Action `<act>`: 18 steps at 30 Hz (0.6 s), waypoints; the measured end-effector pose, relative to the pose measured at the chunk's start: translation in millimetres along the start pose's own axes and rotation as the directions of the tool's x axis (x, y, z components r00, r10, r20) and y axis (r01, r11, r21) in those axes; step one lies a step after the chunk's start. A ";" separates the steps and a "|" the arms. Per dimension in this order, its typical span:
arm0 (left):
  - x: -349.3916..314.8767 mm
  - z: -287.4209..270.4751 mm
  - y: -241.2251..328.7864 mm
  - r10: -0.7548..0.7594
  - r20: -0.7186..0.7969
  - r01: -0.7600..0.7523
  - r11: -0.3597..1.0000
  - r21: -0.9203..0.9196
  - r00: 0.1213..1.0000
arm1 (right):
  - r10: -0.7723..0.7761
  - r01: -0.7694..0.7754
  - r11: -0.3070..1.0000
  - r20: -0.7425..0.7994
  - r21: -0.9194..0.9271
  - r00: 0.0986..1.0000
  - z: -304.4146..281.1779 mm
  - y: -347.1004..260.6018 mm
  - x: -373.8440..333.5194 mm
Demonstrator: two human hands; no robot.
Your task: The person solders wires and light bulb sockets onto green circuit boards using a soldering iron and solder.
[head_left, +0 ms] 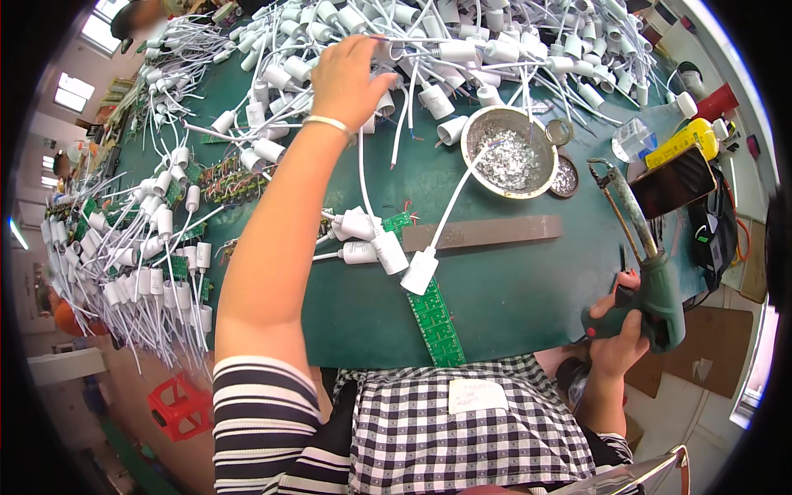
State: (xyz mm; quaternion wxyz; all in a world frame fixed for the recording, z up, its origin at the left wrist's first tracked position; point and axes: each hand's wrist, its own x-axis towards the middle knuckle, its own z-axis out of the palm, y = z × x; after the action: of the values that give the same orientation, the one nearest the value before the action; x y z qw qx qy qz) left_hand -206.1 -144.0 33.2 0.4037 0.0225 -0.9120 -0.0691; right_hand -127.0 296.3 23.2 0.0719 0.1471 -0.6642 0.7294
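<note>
My left hand reaches into the far pile of white lamp sockets with cables. Its thumb stands apart from the fingers, beside a socket; the fingertips are partly among the cables. In my right hand is a green soldering gun, its metal tip pointing up and away. Between the hands, a few white sockets lie by a grey-brown flat bar. One socket rests over a green circuit board strip, its cable leading to a round bowl of silvery bits.
Beside the bowl sit a small round tin and a glass lid. At right are a clear bottle, a yellow bottle and a dark phone. Wired sockets with boards crowd the left edge; a red stool stands below.
</note>
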 end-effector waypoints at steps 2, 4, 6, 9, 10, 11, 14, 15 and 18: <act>10.0 20.1 4.9 -0.047 -0.002 0.047 0.994 0.103 0.999 | -0.015 0.015 1.000 0.031 0.020 0.999 -8.5 4.7 -1.2; 17.8 23.3 0.5 -0.150 0.052 0.150 0.989 -0.002 0.987 | -0.027 0.024 0.999 0.069 0.044 0.997 -11.1 6.7 -2.1; 20.3 19.5 -2.6 -0.209 0.020 0.205 0.928 -0.310 0.978 | -0.030 0.026 0.998 0.076 0.057 0.997 -12.1 8.3 -3.8; 26.3 -12.4 -26.0 -0.368 -0.007 0.325 0.829 -0.456 0.930 | -0.006 0.005 1.000 0.044 0.003 0.999 -0.1 2.3 -2.0; 29.3 -32.2 -35.5 -0.443 -0.042 0.237 0.554 -0.798 0.895 | 0.007 -0.007 1.000 0.050 0.006 0.999 6.5 0.2 -2.2; 37.2 -59.1 -34.6 -0.527 -0.043 0.066 0.187 -0.980 0.849 | 0.004 -0.004 0.999 0.019 0.035 1.000 13.5 -1.2 -1.4; 34.2 -143.5 18.0 -0.146 -0.136 -0.101 0.222 -0.970 0.980 | 0.010 -0.014 0.996 0.052 0.083 0.999 4.0 8.8 -2.4; 23.5 -162.3 10.5 -0.227 -0.010 0.027 0.160 -0.987 0.974 | 0.007 -0.022 0.993 0.124 0.118 0.992 0.3 12.0 -3.0; -57.1 -188.9 96.7 -0.002 0.168 0.018 0.996 -0.091 0.986 | 0.013 -0.028 0.995 0.168 0.092 0.986 9.2 7.8 -7.8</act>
State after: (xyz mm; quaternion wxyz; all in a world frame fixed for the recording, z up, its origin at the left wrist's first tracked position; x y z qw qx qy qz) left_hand -26.6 -63.2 130.8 0.3257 0.0026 -0.9385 -0.1146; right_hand -120.8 287.1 14.0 0.0015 0.2040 -0.6344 0.7456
